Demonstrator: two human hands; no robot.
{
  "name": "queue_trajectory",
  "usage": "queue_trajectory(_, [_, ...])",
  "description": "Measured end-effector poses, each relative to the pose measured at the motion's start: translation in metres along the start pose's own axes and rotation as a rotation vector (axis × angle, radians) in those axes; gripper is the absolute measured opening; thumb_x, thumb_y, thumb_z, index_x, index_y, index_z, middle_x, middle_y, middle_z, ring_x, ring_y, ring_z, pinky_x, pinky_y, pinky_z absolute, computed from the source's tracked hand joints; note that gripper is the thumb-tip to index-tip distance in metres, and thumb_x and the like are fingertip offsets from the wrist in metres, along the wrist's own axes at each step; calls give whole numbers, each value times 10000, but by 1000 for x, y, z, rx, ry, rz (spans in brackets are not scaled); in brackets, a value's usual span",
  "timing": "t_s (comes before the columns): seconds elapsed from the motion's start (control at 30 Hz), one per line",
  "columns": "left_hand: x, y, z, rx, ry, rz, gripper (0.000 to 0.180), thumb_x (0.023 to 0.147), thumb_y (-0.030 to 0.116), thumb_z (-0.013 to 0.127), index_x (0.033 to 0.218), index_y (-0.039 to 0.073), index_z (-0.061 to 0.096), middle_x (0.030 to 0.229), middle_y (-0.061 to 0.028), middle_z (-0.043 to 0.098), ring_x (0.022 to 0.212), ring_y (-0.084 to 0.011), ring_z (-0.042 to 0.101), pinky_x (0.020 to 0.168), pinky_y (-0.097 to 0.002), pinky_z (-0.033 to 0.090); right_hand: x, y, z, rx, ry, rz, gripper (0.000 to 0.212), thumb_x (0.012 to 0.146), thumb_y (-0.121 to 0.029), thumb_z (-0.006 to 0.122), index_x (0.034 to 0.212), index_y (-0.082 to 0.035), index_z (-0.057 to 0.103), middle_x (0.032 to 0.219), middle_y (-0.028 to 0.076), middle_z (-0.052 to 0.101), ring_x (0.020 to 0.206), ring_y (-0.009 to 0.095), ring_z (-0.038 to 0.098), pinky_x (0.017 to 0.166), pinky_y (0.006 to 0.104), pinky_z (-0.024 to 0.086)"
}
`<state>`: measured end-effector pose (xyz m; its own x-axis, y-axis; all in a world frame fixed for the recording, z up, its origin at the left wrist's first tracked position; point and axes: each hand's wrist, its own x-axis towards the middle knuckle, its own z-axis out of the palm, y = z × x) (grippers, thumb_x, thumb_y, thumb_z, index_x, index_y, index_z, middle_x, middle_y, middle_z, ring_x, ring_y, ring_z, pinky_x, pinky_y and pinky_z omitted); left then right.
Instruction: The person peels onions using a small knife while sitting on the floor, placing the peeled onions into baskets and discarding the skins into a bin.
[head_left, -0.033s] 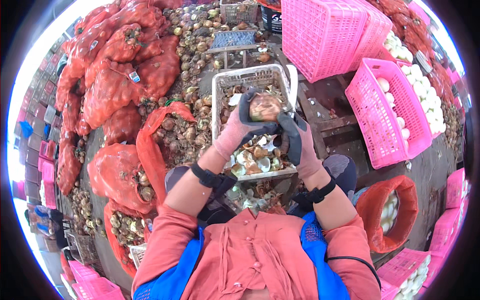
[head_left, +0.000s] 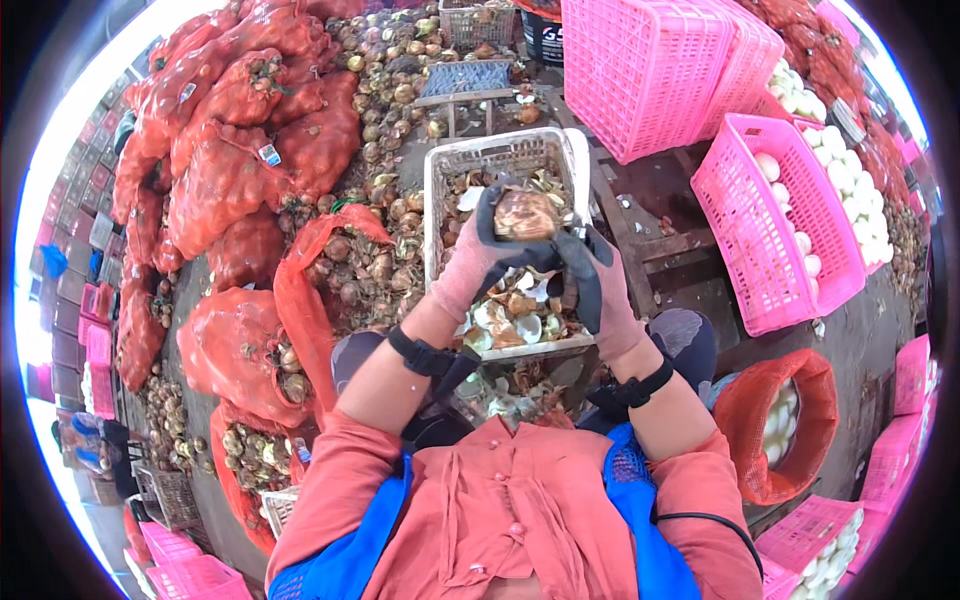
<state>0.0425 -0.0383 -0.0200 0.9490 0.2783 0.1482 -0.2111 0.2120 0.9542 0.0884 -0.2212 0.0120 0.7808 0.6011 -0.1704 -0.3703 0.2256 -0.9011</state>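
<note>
A large brown-skinned onion [head_left: 527,214] sits in the fingers of my left hand [head_left: 490,245], which wears a pink glove with a dark coated palm. My right hand [head_left: 598,275], gloved the same way, is closed round a knife; most of its handle is hidden in the fist. The long pale knife blade [head_left: 579,165] points away from me along the crate's right rim. The fingertips of my right hand come close to the onion's lower right side. Below both hands stands a whitish plastic crate [head_left: 432,215] holding onion peels [head_left: 515,310] and scraps.
Red mesh sacks [head_left: 225,190] of onions are piled at left, with loose unpeeled onions [head_left: 385,70] beside them. Pink crates [head_left: 640,80] stand at right, one [head_left: 745,240] holding peeled onions. An orange-red sack [head_left: 815,430] of peeled onions stands by my right knee.
The onion has turned slightly in my left hand. The knife blade has swung a little to the left, nearer the crate's rim.
</note>
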Motion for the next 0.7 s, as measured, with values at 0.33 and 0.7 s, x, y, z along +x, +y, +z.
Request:
queue_trajectory(0.33, [2, -5, -53, -854, -127, -88, 533, 878, 159, 591, 1360, -33, 470, 1321, -172, 579, 1231, -311, 555, 1092, -447, 412, -22, 4, -8, -982, -67, -562, 286, 818, -174, 753, 1040, -39, 634, 831, 156, 654, 744, 322, 657, 653, 367, 510])
queue_trajectory(0.7, [-4, 3, -69, -666, -35, 85, 578, 812, 24, 572, 1376, 8, 449, 1231, -135, 622, 1121, -282, 628, 987, -416, 516, -20, 10, -5, -1123, -30, -514, 274, 811, -219, 763, 960, -41, 618, 787, 150, 646, 721, 340, 644, 619, 388, 494])
